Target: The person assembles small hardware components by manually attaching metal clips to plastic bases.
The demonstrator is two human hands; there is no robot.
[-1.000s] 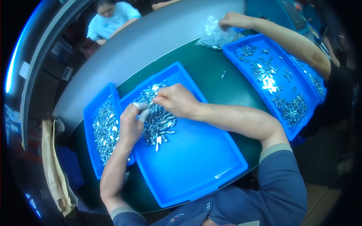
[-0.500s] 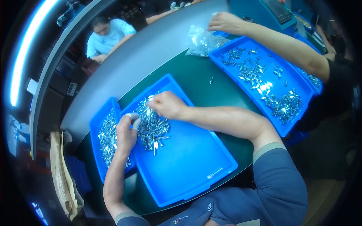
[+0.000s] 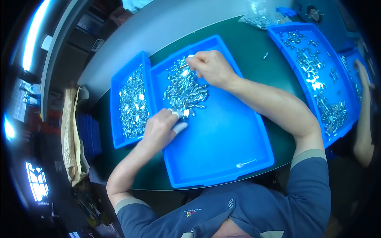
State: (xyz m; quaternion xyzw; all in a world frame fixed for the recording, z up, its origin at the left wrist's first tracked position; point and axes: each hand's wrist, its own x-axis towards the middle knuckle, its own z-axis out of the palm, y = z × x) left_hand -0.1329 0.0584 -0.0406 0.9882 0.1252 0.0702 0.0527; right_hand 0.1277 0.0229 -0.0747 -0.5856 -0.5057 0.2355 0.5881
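A large blue tray [image 3: 214, 146] lies in front of me, with a heap of small shiny metal cylinders [image 3: 184, 89] in its far left part. My left hand [image 3: 158, 129] reaches over the tray's left wall to the near edge of the heap. White finger cots cover its thumb and forefinger, which are spread apart close to the loose pieces. Over the far right side of the heap is my right hand [image 3: 212, 68], its fingers curled in. Whatever it may hold is hidden by the fingers.
A smaller blue tray [image 3: 115, 115] full of metal pieces adjoins on the left. Another blue tray [image 3: 293, 51] stands to the right, near a co-worker's arm [image 3: 364, 115]. A clear bag [image 3: 260, 18] lies at the back, and a single metal piece [image 3: 265, 56] on the green tabletop.
My left hand has gone from beside the heap to its near edge, its thumb and forefinger now apart. The whole view has shifted. The co-worker's arm has left the clear bag.
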